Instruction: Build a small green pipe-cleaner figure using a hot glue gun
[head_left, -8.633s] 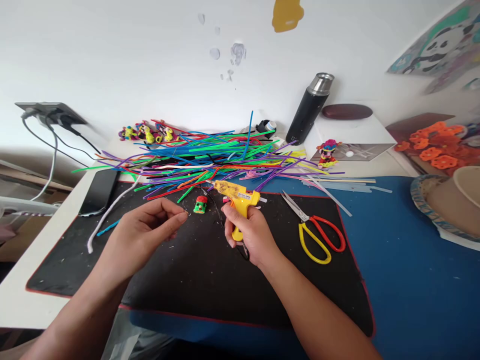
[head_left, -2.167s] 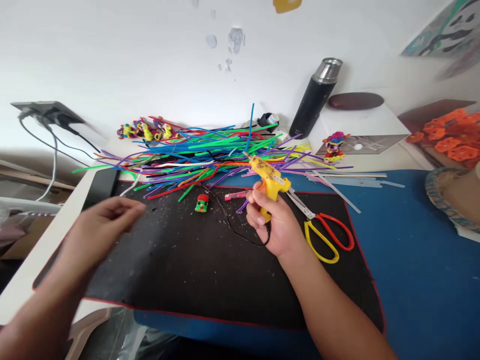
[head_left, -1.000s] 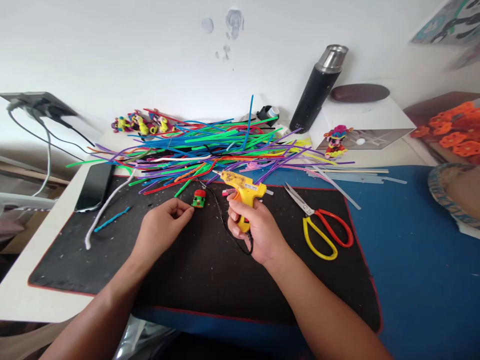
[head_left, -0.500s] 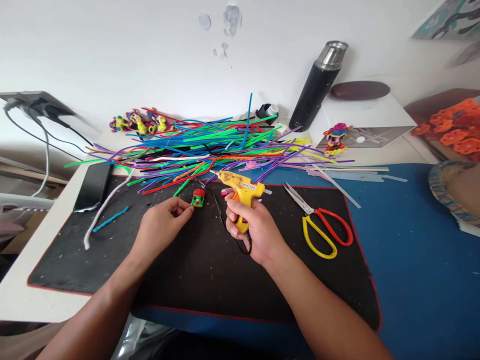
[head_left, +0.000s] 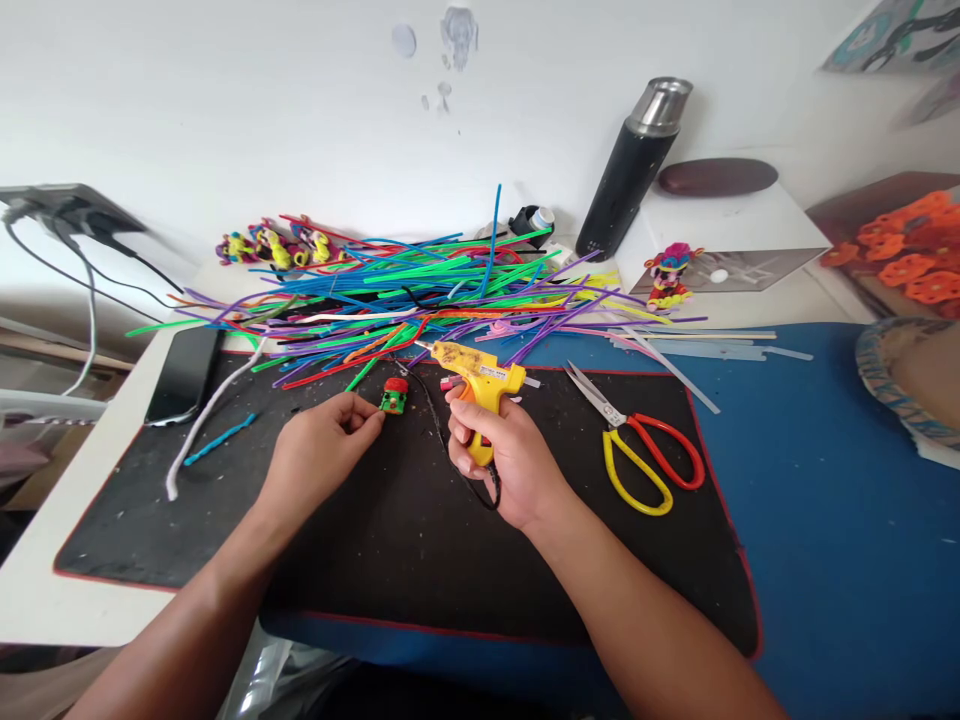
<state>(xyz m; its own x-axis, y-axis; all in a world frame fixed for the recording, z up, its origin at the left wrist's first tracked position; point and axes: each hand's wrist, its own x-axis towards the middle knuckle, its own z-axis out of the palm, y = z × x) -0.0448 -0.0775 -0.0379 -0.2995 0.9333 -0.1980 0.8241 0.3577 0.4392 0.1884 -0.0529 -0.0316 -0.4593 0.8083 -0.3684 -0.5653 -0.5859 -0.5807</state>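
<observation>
Between the thumb and fingers of my left hand (head_left: 326,440) is the edge of a small green and red figure (head_left: 394,396), its dark eye-like spots turned toward me. My right hand (head_left: 506,445) is wrapped round the handle of a yellow hot glue gun (head_left: 480,375), whose nozzle points up and to the left, past the figure. Its black cord (head_left: 442,440) hangs below the grip. Behind both hands spreads a heap of coloured pipe cleaners (head_left: 420,285). Right of my right hand, scissors (head_left: 634,440) with one yellow and one red handle lie on the black mat (head_left: 420,560).
A phone (head_left: 184,375), a white cord (head_left: 214,425) and a twisted blue piece (head_left: 220,440) lie at left. Farther back stand a black thermos (head_left: 626,185), a finished figure (head_left: 670,277) and a white box (head_left: 720,225). Clear glue sticks (head_left: 705,353) lie at right.
The view has shifted very slightly. Both hands keep the same hold on the figure and the glue gun.
</observation>
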